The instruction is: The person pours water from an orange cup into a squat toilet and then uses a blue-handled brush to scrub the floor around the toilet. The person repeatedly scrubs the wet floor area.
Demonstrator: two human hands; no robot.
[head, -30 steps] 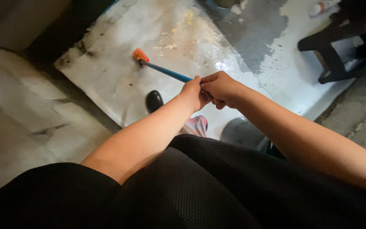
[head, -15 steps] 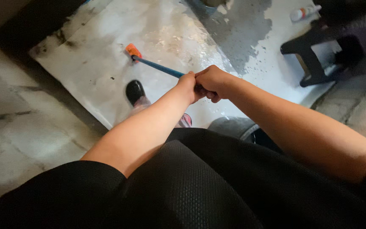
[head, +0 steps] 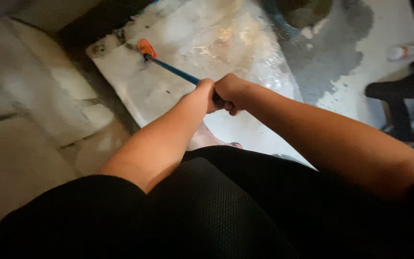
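Observation:
Both my hands grip the near end of a long blue handle (head: 171, 68). My left hand (head: 201, 94) is the lower, forward one, and my right hand (head: 231, 92) closes just behind it. The handle runs up and left to an orange brush head (head: 146, 47), which rests on a wet white slab (head: 178, 91) near its far left corner. My black clothing fills the bottom of the view.
Pale stone floor (head: 20, 120) lies left of the slab, across a dark gap. A grey wet patch (head: 334, 57) spreads at the upper right. A black stool (head: 401, 103) and a small bottle (head: 406, 50) stand at the right edge.
The brush head has slid toward the slab's far left corner. My view has shifted, and the black shoe seen on the slab before is now out of sight.

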